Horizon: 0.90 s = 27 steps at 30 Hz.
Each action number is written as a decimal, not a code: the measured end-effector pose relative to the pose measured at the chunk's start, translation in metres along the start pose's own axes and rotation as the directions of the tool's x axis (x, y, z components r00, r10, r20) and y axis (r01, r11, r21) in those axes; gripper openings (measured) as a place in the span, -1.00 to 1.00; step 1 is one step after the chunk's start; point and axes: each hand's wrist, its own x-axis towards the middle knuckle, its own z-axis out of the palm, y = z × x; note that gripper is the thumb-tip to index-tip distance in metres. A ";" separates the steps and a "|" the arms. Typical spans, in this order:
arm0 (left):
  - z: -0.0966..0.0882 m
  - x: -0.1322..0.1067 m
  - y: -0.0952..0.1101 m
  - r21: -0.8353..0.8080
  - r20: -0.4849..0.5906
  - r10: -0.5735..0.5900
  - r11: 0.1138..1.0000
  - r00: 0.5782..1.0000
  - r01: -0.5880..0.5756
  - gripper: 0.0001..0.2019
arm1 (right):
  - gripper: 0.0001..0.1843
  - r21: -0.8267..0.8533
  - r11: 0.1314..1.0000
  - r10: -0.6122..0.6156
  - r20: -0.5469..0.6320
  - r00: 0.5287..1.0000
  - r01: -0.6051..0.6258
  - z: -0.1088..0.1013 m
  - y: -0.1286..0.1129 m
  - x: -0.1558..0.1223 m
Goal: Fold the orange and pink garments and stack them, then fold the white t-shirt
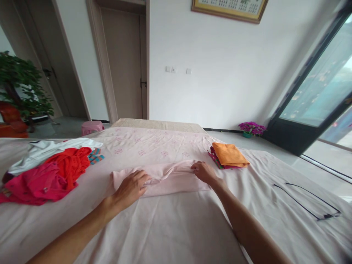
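A pale pink garment (167,179) lies partly folded across the middle of the bed (176,227). My left hand (131,187) rests on its left part, fingers curled and pinching the folded edge. My right hand (203,171) grips the cloth's upper right edge with bent fingers. Both forearms reach in from the bottom of the view.
A heap of red, pink and white clothes (46,168) lies at the left. A folded orange cloth (229,154) sits on a red folded one at the right. A black clothes hanger (308,201) lies further right. A pink stool (92,127), a plant (22,84) and a glass door (316,91) stand beyond.
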 end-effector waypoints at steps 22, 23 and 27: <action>0.029 0.015 -0.001 -0.117 -0.152 -0.081 0.991 0.985 0.064 -0.86 | -0.77 0.013 0.995 0.100 -0.197 0.975 -0.100 -0.008 0.015 -0.010; 0.027 0.015 -0.001 -0.125 -0.140 -0.097 0.989 0.985 0.080 -0.82 | -0.77 -0.008 0.991 0.129 -0.170 0.977 -0.132 -0.007 0.015 -0.010; 0.019 0.018 -0.007 -0.205 -0.149 -0.239 0.957 0.960 0.207 -0.69 | -0.71 0.019 0.990 0.143 -0.207 0.968 -0.143 -0.004 0.004 -0.009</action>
